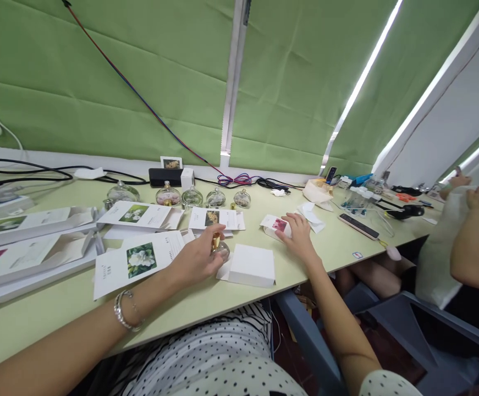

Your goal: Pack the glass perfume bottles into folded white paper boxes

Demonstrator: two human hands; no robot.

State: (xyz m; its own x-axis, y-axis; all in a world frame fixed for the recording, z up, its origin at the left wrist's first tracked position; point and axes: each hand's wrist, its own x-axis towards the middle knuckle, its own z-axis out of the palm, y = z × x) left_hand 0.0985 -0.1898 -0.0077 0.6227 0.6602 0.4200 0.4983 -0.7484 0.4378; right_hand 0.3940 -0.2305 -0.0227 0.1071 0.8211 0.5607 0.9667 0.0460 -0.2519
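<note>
My left hand (196,258) is closed around a round glass perfume bottle (221,252) with a gold cap, held just above the table. Beside the bottle lies a plain white box (252,266). To the right, my right hand (299,236) grips the end of a small white carton (270,224) printed with a red flower. Several glass perfume bottles (168,194) stand in a row behind the hands. Flat white cartons with flower pictures lie to the left, among them one with a white flower (141,259) near my left forearm.
A black phone-like device (358,226), crumpled paper (311,215) and a beige bag (318,193) lie to the right. Cables (239,179) run along the wall below the green blinds (140,71). Another person's arm (478,242) and a grey chair (408,335) are at the far right.
</note>
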